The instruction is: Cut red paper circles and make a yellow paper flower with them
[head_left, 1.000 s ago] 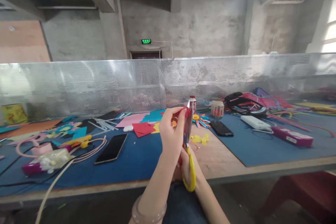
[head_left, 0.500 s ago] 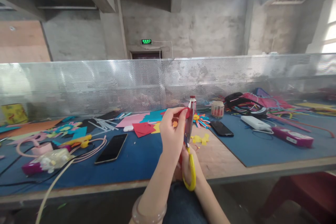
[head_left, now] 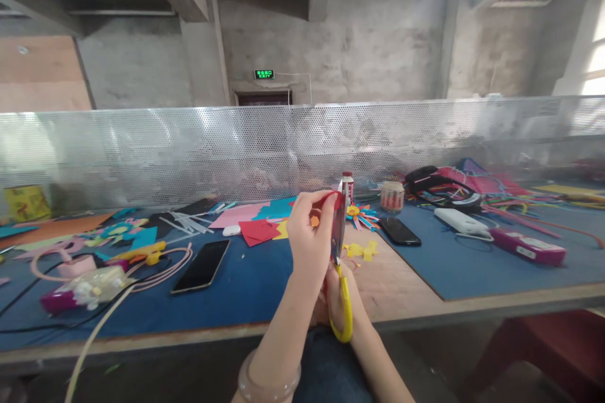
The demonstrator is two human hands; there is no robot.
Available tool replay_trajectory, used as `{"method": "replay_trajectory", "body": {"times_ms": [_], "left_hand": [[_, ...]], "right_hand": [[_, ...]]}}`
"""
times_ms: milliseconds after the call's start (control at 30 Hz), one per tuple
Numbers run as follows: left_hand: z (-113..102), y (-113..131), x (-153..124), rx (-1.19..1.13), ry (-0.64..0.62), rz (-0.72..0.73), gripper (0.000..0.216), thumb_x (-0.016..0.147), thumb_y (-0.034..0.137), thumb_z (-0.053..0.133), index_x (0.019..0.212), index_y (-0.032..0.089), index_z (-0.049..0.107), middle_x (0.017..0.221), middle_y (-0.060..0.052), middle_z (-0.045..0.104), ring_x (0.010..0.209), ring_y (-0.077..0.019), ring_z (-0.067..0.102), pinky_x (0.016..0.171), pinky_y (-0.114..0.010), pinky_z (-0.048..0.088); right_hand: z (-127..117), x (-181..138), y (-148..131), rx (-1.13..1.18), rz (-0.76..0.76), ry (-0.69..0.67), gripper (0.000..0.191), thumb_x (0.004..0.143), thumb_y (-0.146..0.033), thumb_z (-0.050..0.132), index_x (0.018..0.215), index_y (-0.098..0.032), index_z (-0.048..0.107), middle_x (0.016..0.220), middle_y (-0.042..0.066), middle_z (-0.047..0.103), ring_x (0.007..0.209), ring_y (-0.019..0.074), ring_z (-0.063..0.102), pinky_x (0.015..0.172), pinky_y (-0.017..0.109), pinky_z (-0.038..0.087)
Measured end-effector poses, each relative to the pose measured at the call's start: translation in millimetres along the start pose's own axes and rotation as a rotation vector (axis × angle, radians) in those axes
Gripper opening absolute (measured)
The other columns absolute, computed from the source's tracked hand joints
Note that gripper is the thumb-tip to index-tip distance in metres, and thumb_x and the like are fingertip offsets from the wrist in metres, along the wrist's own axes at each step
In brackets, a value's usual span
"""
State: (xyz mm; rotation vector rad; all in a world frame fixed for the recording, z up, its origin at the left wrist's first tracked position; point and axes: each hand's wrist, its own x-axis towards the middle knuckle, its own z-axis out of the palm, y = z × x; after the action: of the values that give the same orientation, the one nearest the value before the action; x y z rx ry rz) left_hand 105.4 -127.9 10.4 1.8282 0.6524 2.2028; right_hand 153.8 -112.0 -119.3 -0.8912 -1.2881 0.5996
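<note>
My left hand [head_left: 309, 242] is raised over the table's front edge, fingers pinched on a small red paper piece [head_left: 331, 204]. Behind and below it my right hand [head_left: 338, 305] grips yellow-handled scissors [head_left: 344, 299]; their blades [head_left: 338, 233] point upward and meet the red paper. Most of my right hand's fingers are hidden behind my left wrist. A pale bracelet [head_left: 267, 381] sits on my left forearm.
A black phone [head_left: 201, 266] lies left on the blue mat [head_left: 236, 289], another phone [head_left: 399, 231] right of centre. Coloured paper scraps [head_left: 258, 227], a glue bottle [head_left: 348, 187], a tape roll [head_left: 392, 196], a white power bank [head_left: 460, 220], a magenta box [head_left: 527, 245]. A perforated metal screen [head_left: 189, 151] backs the table.
Almost nothing differs; the hands and scissors hold nearly the same place, and the view has shifted very slightly.
</note>
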Motion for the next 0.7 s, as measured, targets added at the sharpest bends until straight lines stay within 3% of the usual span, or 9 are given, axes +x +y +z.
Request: {"method": "replay_trajectory", "body": {"times_ms": [700], "left_hand": [[2.6,11.9,3.1,-0.081,0.099,-0.069,0.011,0.080,0.025,0.062,0.090,0.021,0.063,0.086,-0.002,0.066,0.077,-0.0114,0.061,0.066,-0.024,0.050]], "right_hand": [[-2.5,-0.9,-2.5,0.009,0.062,-0.018,0.039,0.086,-0.052,0.043,0.064,-0.020,0.042,0.051,-0.003,0.042,0.049,0.0117,0.042,0.045,0.022,0.032]]}}
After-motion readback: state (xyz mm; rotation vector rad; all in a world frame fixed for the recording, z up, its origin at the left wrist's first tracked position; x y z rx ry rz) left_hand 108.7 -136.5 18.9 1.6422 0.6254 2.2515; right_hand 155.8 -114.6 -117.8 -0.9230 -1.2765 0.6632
